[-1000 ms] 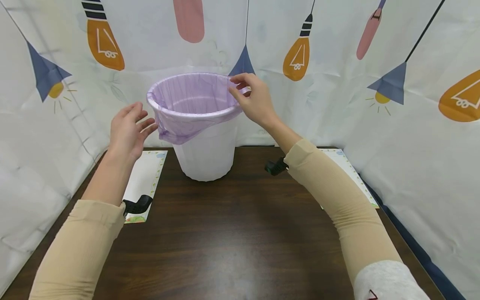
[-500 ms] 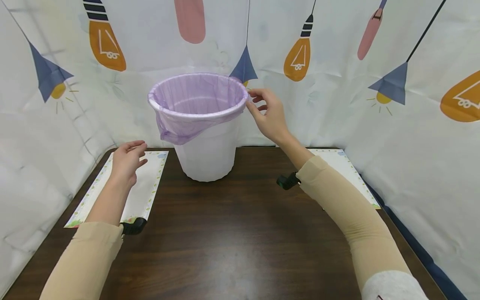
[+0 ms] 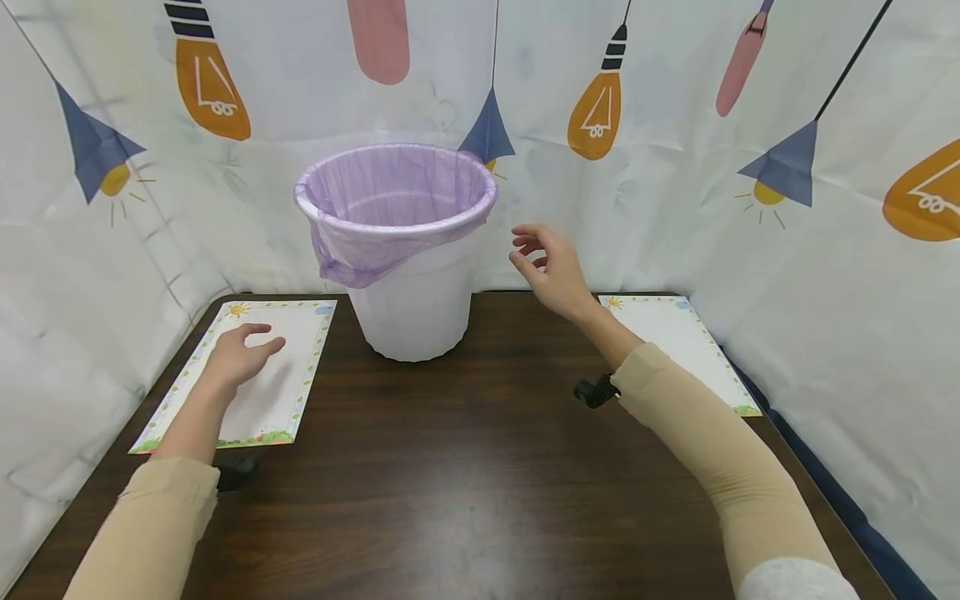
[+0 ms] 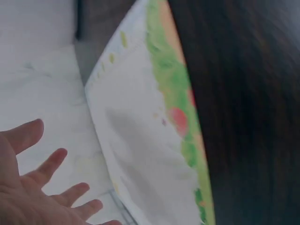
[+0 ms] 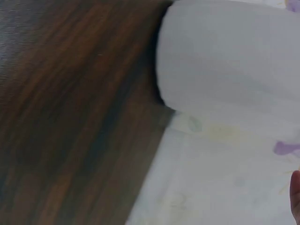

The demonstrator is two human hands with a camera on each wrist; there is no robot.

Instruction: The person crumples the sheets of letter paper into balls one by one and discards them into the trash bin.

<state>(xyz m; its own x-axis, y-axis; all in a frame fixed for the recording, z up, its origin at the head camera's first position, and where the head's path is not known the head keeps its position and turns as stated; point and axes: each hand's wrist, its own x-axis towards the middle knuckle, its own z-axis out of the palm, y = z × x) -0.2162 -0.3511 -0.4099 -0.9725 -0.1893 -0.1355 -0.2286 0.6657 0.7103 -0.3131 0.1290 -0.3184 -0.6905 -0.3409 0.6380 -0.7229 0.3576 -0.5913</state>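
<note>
Clock set on the counter (image 3: 450,433), 12 at the far edge. Your left hand (image 3: 236,360): fingers apart, holding nothing, above the left sheet (image 3: 270,387) at 10; the shadow beneath suggests no contact. Your right hand (image 3: 558,275): fingers loosely bent, nothing gripped, just off the bin (image 3: 408,312) on its 3 o'clock side. Bin upright between 11 and 12; its flat base probably lets it stand without your support. Purple liner (image 3: 396,200) folded outward over the rim, likely to keep it from slipping in; overhang hangs lowest near the bin's 8. Right sheet (image 3: 678,337) at 2, partly behind your sleeve.
</note>
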